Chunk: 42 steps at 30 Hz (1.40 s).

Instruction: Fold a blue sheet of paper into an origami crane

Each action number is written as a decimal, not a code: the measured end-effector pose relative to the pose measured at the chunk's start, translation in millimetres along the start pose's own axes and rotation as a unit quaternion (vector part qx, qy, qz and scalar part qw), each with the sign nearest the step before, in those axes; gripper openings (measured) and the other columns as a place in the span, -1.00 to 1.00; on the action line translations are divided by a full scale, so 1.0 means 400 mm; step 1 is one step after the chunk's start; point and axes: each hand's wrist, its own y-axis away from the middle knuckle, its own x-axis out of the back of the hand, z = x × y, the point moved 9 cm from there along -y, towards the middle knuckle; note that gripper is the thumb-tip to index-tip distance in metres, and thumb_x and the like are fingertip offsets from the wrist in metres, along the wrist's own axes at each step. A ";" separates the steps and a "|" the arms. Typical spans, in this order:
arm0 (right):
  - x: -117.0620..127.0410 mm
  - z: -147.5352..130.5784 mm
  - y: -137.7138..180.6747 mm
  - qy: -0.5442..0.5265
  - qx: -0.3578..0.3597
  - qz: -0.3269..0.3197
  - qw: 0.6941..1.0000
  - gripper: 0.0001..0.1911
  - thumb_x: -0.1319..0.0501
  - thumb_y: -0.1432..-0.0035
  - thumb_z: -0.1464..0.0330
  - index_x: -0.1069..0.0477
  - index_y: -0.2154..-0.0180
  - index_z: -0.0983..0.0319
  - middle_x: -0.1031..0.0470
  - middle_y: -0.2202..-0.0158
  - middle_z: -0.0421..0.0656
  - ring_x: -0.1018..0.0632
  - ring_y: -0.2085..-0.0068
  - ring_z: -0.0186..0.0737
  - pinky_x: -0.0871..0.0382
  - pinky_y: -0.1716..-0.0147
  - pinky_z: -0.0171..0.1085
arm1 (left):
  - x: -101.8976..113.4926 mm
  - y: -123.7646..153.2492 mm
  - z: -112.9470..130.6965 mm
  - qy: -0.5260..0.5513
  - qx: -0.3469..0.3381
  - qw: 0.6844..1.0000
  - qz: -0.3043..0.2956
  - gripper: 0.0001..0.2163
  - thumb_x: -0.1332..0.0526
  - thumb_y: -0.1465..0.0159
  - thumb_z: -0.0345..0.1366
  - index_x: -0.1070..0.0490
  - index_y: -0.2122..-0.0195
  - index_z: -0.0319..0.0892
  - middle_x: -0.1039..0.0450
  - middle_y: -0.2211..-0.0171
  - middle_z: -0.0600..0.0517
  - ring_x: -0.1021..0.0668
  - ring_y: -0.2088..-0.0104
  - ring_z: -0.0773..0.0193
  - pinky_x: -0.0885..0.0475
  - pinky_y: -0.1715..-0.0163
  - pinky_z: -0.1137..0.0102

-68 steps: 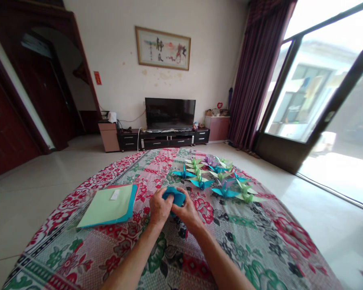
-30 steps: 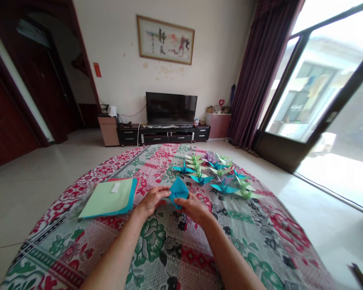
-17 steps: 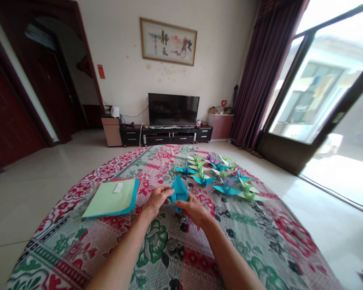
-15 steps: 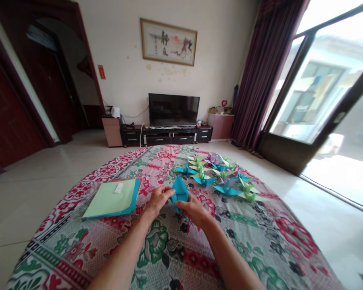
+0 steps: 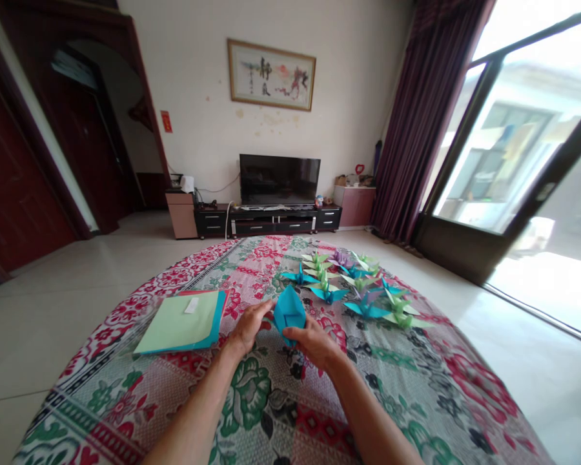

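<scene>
A half-folded teal paper piece point(image 5: 289, 312) stands pointed-end up over the flowered tablecloth point(image 5: 271, 413), pinched between both hands. My left hand point(image 5: 248, 327) grips its left edge with thumb and fingers closed. My right hand point(image 5: 314, 343) pinches its lower right side. A flat stack of coloured paper sheets point(image 5: 183, 321), green on top with a small white slip, lies to the left of my hands.
Several finished paper cranes point(image 5: 356, 288) in teal, green and purple stand in a cluster on the table, beyond and right of my hands. Past the table are a tiled floor, a TV point(image 5: 279, 180) on a low cabinet, and a glass door with curtains at right.
The teal paper went from a crumpled bundle low between my hands to a pointed shape held upright. Both hands keep hold of it and have barely shifted.
</scene>
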 end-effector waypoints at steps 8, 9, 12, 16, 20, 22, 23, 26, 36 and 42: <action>-0.008 -0.007 0.006 -0.001 -0.004 0.006 1.000 -0.47 -0.33 0.20 0.37 -0.32 0.09 0.16 -0.41 0.40 -0.26 -0.39 0.45 -0.37 -0.25 0.49 -0.37 | -0.005 0.010 0.016 -0.064 -0.004 0.998 0.014 -0.68 -0.21 -0.02 -0.09 -0.51 0.32 -0.23 -0.49 0.46 0.04 -0.43 0.47 0.31 -0.28 0.48 0.46; -0.010 -0.009 0.006 -0.001 -0.001 0.006 1.000 -0.47 -0.34 0.20 0.37 -0.32 0.10 0.16 -0.41 0.42 -0.27 -0.38 0.46 -0.38 -0.24 0.50 -0.38 | -0.003 0.009 0.016 -0.068 -0.005 0.997 0.020 -0.68 -0.21 -0.01 -0.10 -0.51 0.33 -0.23 -0.49 0.48 0.05 -0.42 0.48 0.32 -0.27 0.48 0.46; -0.016 -0.016 0.007 -0.001 0.009 0.007 1.000 -0.47 -0.34 0.22 0.37 -0.32 0.11 0.17 -0.38 0.45 -0.30 -0.35 0.49 -0.41 -0.22 0.51 -0.39 | -0.001 0.006 0.017 -0.068 -0.008 0.997 0.032 -0.71 -0.22 0.01 -0.12 -0.50 0.38 -0.25 -0.46 0.55 0.07 -0.41 0.52 0.34 -0.27 0.48 0.45; -0.018 -0.012 0.004 0.008 -0.003 0.015 1.000 -0.49 -0.34 0.23 0.37 -0.34 0.14 0.18 -0.37 0.45 -0.29 -0.36 0.49 -0.40 -0.23 0.51 -0.37 | -0.004 0.007 0.029 -0.052 -0.010 0.998 0.046 -0.70 -0.23 0.03 -0.16 -0.49 0.35 -0.28 -0.44 0.57 0.06 -0.38 0.56 0.36 -0.26 0.51 0.47; -0.021 -0.009 -0.001 0.028 0.012 0.003 1.000 -0.51 -0.35 0.23 0.38 -0.34 0.16 0.17 -0.35 0.49 -0.31 -0.32 0.52 -0.42 -0.19 0.54 -0.39 | -0.010 0.014 0.047 -0.026 -0.006 0.999 0.043 -0.65 -0.24 0.06 -0.20 -0.47 0.26 -0.29 -0.49 0.49 0.02 -0.39 0.56 0.38 -0.25 0.52 0.49; -0.022 -0.008 -0.003 0.049 0.026 -0.006 0.998 -0.49 -0.34 0.21 0.38 -0.33 0.13 0.16 -0.34 0.50 -0.31 -0.29 0.53 -0.43 -0.17 0.55 -0.39 | -0.009 0.016 0.049 -0.017 -0.002 0.999 0.039 -0.66 -0.24 0.06 -0.22 -0.47 0.27 -0.29 -0.50 0.47 0.02 -0.40 0.55 0.38 -0.25 0.52 0.49; -0.023 -0.007 -0.003 0.060 0.030 -0.008 0.998 -0.48 -0.34 0.20 0.38 -0.32 0.11 0.16 -0.34 0.50 -0.31 -0.29 0.53 -0.42 -0.17 0.55 -0.39 | -0.005 0.015 0.047 -0.013 -0.002 0.999 0.042 -0.67 -0.24 0.07 -0.23 -0.47 0.28 -0.28 -0.49 0.47 0.03 -0.40 0.54 0.38 -0.25 0.52 0.50; -0.023 -0.005 -0.002 0.077 0.033 -0.008 0.996 -0.47 -0.32 0.17 0.38 -0.30 0.08 0.16 -0.34 0.48 -0.30 -0.29 0.52 -0.41 -0.18 0.55 -0.39 | 0.008 0.008 0.037 -0.005 -0.007 0.999 0.049 -0.69 -0.25 0.08 -0.26 -0.45 0.28 -0.26 -0.44 0.51 0.08 -0.39 0.56 0.40 -0.23 0.53 0.50; -0.028 -0.001 0.001 0.008 0.007 -0.007 1.000 -0.54 -0.32 0.21 0.40 -0.34 0.16 0.19 -0.35 0.49 -0.30 -0.31 0.52 -0.42 -0.19 0.52 -0.39 | -0.003 0.015 0.094 -0.156 -0.137 0.978 -0.004 -0.86 -0.21 -0.03 -0.25 -0.47 0.45 -0.19 -0.48 0.47 0.04 -0.45 0.44 0.31 -0.33 0.38 0.47; -0.016 -0.003 0.000 -0.007 0.010 -0.003 1.000 -0.58 -0.33 0.22 0.41 -0.37 0.21 0.19 -0.36 0.49 -0.30 -0.31 0.54 -0.43 -0.17 0.53 -0.38 | -0.019 0.026 0.104 -0.183 -0.144 0.971 -0.045 -0.78 -0.18 -0.04 -0.31 -0.52 0.30 -0.18 -0.50 0.38 0.00 -0.46 0.38 0.27 -0.34 0.33 0.45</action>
